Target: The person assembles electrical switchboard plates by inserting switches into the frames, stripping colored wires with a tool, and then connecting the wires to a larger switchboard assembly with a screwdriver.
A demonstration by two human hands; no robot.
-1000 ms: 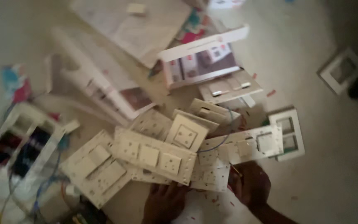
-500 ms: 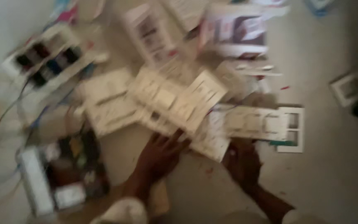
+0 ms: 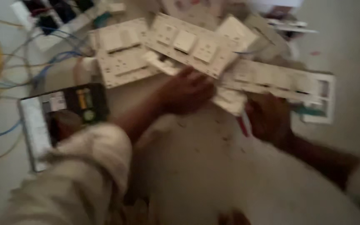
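Left hand (image 3: pixel 188 92) on long switch plate (image 3: pixel 188 43)'s edge. Right hand (image 3: pixel 268 117) under another plate (image 3: pixel 271 79). Open box (image 3: pixel 59 112) left, wires (image 3: pixel 5 71) beyond. Blurry.

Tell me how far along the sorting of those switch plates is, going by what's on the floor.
Done: little shows as finished; the cream switch plates lie overlapped in a loose heap, not in rows. In hand: the left hand rests at the heap's near edge, and the right hand sits under a long plate. The blur hides any grip. Left: the heap itself, plus the open box and loose wires beside it.
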